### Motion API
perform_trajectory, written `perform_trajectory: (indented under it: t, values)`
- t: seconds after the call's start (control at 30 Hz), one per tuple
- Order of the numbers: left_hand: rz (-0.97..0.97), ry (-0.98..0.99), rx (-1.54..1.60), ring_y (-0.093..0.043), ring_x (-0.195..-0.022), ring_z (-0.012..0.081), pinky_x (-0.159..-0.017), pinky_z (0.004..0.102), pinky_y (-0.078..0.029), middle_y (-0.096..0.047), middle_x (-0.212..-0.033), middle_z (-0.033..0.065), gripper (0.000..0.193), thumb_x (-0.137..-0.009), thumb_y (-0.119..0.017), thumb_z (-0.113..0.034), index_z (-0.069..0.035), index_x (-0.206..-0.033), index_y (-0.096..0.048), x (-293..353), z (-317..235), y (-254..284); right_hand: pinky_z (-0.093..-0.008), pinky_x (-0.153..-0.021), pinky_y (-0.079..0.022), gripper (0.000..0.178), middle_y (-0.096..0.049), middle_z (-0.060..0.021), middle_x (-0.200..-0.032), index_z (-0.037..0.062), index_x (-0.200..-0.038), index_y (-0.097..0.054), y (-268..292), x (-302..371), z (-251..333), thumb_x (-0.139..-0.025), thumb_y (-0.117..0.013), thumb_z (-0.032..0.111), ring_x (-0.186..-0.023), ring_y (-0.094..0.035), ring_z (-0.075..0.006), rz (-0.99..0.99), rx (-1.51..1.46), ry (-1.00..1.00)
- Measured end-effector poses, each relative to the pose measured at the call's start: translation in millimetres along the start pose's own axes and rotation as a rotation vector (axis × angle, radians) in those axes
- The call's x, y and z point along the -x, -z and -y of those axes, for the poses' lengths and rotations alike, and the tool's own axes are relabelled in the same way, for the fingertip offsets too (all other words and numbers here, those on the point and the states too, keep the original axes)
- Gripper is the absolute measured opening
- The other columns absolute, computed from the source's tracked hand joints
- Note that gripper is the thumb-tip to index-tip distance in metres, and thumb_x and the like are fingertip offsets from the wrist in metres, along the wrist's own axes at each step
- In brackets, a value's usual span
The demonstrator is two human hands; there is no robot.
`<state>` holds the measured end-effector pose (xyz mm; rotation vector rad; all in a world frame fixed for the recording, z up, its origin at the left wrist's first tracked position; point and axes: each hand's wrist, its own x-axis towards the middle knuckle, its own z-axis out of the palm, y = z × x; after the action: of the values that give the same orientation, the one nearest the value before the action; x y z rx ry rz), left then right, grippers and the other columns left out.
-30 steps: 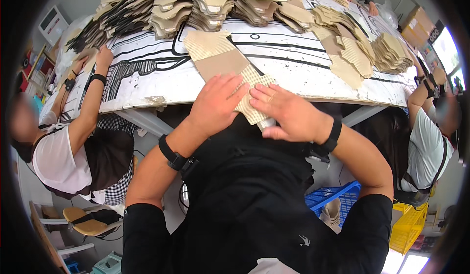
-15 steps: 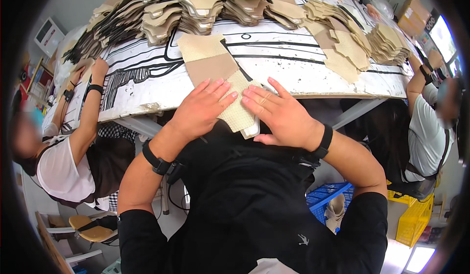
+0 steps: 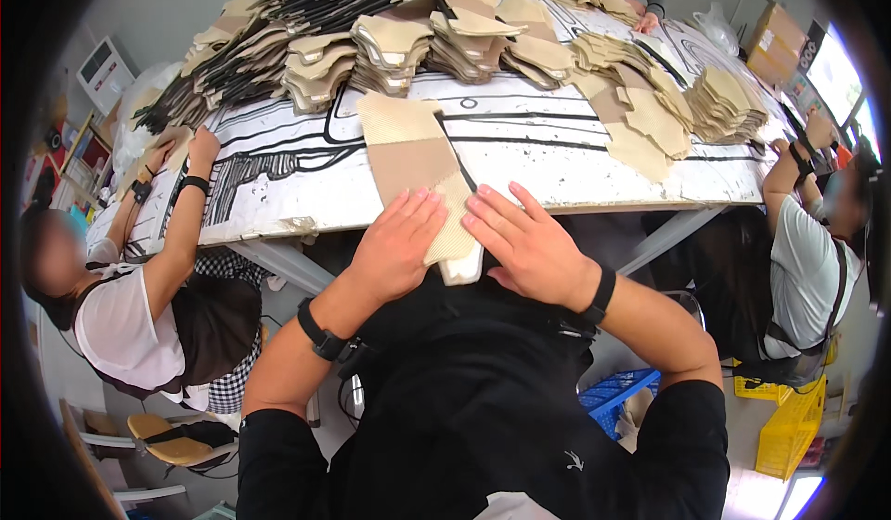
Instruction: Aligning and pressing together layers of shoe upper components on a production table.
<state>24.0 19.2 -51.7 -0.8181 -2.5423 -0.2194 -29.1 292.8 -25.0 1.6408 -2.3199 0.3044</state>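
Observation:
A long beige textured fabric piece with a tan middle band lies over the table's near edge, toward my body. White material shows at its near end, and a dark strip runs along its right side. My left hand rests flat on the piece's near left part, fingers stretched forward. Along its right edge lies my right hand, fingers extended and slightly spread, the thumb beside the white end. Neither hand is closed round the fabric.
Stacked beige fabric pieces and dark-edged ones cover the table's far side. More stacks stand at right. Co-workers sit left and right, and others are across the table. Blue and yellow crates stand low at right.
The view has shifted, showing more of the far side. My right fingers have moved off the fabric's top toward its right edge. My left fingers lie straighter, and more of the white end shows.

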Motion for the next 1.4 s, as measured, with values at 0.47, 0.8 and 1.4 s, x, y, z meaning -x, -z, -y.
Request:
perform_trajectory:
  t: [0.47, 0.8, 1.4]
  values:
    - [0.237, -0.337, 0.236, -0.052, -0.145, 0.0391, -0.123, 0.0557, -0.036, -0.059, -0.152, 0.0162, 0.052, -0.090, -0.069, -0.023, -0.010, -0.141, -0.067, 4, 46, 53, -0.0532, -0.124, -0.033, 0.097, -0.047, -0.0180, -0.158, 0.0085, -0.154, -0.047, -13, -18, -39, -0.070, -0.092, 0.028, -0.151, -0.040, -0.0380, -0.058, -0.082, 0.003]
    - [-0.221, 0.222, -0.114, -0.059, -0.133, 0.0393, -0.116, 0.0506, -0.044, -0.068, -0.133, 0.0196, 0.033, -0.097, -0.059, -0.007, 0.001, -0.128, -0.068, -17, 88, 92, -0.0430, -0.098, -0.046, 0.076, -0.059, -0.0108, -0.121, 0.0028, -0.133, -0.063, 3, -52, -6, -0.071, -0.091, 0.036, -0.112, -0.057, -0.0311, -0.022, -0.019, -0.146]
    - [0.146, 0.427, 0.288, -0.031, -0.156, 0.0464, -0.128, 0.0563, -0.020, -0.034, -0.166, 0.0311, 0.105, -0.089, -0.075, -0.056, 0.000, -0.164, -0.028, -23, -1, 22, -0.0488, -0.130, -0.019, 0.136, -0.025, -0.0304, -0.170, -0.0002, -0.165, -0.028, -17, -53, -96, -0.065, -0.085, 0.073, -0.161, -0.020, -0.0424, 0.255, -0.070, -0.285]
